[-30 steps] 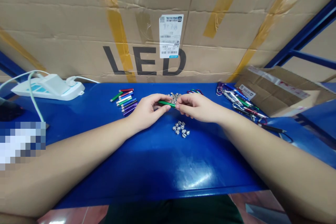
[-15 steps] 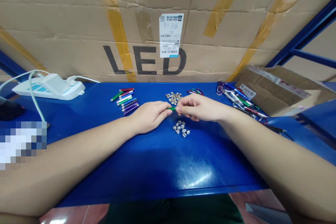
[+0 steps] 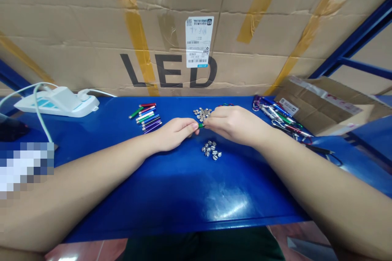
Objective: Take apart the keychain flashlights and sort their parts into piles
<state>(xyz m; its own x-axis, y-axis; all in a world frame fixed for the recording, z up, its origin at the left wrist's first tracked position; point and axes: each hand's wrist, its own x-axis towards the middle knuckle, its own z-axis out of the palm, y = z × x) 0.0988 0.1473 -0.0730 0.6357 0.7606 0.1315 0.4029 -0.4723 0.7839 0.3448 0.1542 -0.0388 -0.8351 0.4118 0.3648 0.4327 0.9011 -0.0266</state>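
My left hand point(image 3: 176, 133) is closed around one end of a small green metal tube point(image 3: 201, 125), held level over the table. At its other end, the fingers of my right hand point(image 3: 232, 124) are pinched on the tube; whether they also hold a small part is hidden. Just behind the hands lies a cluster of small round silver discs point(image 3: 200, 112). Nearer to me is a pile of small shiny silver caps point(image 3: 211, 149). A row of coloured metal tubes point(image 3: 150, 119) lies left of the discs. Coloured carabiner clips point(image 3: 226, 104) are partly hidden behind my right hand.
On the right, a heap of coloured metal tubes with clips point(image 3: 284, 119) lies beside an open cardboard box point(image 3: 321, 104). A white power strip point(image 3: 58, 102) with cables sits at the left. A large carton point(image 3: 92, 49) stands behind the blue table point(image 3: 171, 195).
My right hand has turned over the tube's end, with its back now more upward and its fingers covering more. My left grip has shifted slightly; the thumb lies further over the tube.
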